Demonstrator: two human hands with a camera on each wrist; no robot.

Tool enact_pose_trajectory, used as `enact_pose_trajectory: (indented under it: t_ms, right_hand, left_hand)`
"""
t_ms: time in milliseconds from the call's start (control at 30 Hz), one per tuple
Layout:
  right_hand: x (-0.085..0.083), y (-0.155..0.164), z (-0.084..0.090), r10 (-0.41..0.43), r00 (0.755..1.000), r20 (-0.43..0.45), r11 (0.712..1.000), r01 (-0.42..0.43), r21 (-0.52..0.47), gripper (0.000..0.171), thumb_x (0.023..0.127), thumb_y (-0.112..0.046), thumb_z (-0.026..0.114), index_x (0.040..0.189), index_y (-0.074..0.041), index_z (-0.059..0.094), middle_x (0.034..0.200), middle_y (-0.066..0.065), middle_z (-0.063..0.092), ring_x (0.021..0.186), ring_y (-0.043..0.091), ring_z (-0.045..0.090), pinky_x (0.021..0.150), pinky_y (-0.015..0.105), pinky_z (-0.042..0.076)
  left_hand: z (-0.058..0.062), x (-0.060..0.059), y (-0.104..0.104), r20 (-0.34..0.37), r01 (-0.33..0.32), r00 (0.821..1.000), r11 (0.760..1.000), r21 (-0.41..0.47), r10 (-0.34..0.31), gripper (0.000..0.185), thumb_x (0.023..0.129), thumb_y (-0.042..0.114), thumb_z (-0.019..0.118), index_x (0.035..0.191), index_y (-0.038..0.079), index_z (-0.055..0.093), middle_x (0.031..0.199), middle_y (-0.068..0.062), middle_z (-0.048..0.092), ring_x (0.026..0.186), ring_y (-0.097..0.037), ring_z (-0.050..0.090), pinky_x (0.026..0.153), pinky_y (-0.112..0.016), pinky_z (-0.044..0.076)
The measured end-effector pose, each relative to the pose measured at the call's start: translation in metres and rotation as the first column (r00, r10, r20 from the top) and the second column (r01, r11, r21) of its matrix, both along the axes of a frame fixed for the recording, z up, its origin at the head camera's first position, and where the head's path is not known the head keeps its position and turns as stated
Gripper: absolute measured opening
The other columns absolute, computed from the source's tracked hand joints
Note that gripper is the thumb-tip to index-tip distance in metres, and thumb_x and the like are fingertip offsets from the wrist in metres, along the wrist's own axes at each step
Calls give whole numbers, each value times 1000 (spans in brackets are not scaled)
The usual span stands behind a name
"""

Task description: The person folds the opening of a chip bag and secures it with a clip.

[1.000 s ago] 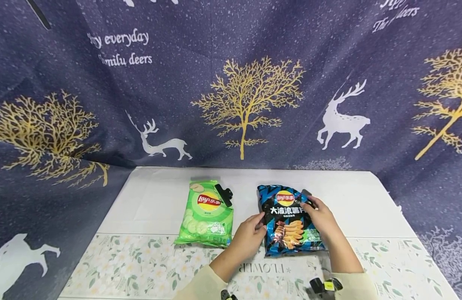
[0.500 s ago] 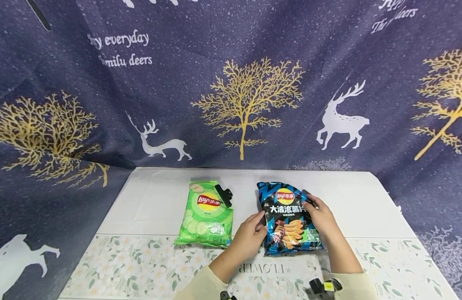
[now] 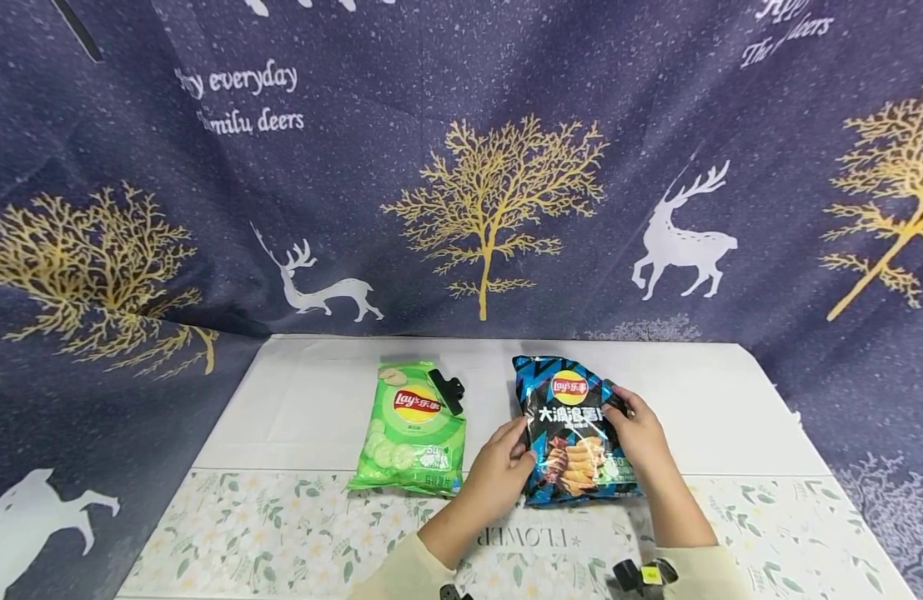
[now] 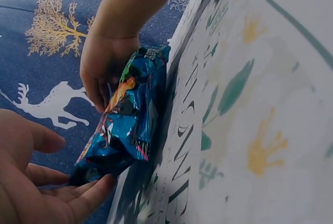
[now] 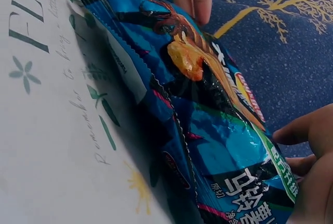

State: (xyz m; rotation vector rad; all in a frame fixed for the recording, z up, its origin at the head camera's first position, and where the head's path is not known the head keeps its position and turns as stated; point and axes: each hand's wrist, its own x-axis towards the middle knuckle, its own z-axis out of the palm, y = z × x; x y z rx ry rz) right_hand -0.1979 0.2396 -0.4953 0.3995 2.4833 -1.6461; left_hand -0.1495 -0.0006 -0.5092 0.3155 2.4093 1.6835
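A blue and black bag of potato chips (image 3: pixel 562 433) lies between my hands at the middle right in the head view. My left hand (image 3: pixel 494 473) holds its left edge, with the fingertips at the side. In the left wrist view, the thumb and fingers stand around a corner of the bag (image 4: pixel 125 130). My right hand (image 3: pixel 643 437) grips the upper right edge, beside a dark clip (image 3: pixel 609 386) mostly hidden by the fingers. To the left, a green bag of potato chips (image 3: pixel 412 429) lies face up, a black clip (image 3: pixel 448 392) across its upper right corner.
Both bags lie on a table with a white back part (image 3: pixel 303 408) and a floral-printed front part (image 3: pixel 228 525) bearing lettering. Directly behind the table hangs a dark blue cloth (image 3: pixel 431 67) printed with deer and golden trees.
The blue bag has shifted slightly away from me, its top edge moving more than its bottom, and both hands have moved a little with it. The green bag stays put.
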Motion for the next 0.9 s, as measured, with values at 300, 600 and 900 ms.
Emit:
enact_pose_trajectory:
  t_ms: [300, 600, 900]
  right_hand:
    - [2, -7, 1, -36, 996, -79, 998, 31, -62, 55, 107, -20, 46, 160, -13, 30, 158, 24, 38, 131, 39, 53, 83, 25, 55]
    - [2, -14, 1, -76, 987, -140, 991, 60, -116, 55, 107, -22, 47, 159, -18, 31, 156, 15, 40, 132, 31, 51, 81, 16, 52]
    - [5, -24, 0, -153, 970, -189, 977, 120, -179, 52, 106, -22, 50, 156, -26, 37, 138, 3, 45, 112, 4, 54, 82, 14, 54]
  left_hand:
    - [4, 0, -1, -10, -17, 1000, 1000, 22, 18, 61, 102, 20, 54, 159, 19, 33, 166, -1, 30, 137, -29, 53, 101, -25, 53]
    - [14, 0, -3, -66, -62, 996, 998, 1, 62, 63, 102, 18, 55, 160, 22, 32, 164, 0, 31, 134, -29, 54, 102, -33, 54]
    - [18, 1, -4, -94, -98, 991, 995, -24, 95, 66, 100, 18, 56, 160, 27, 30, 165, -2, 30, 135, -28, 53, 106, -43, 51]
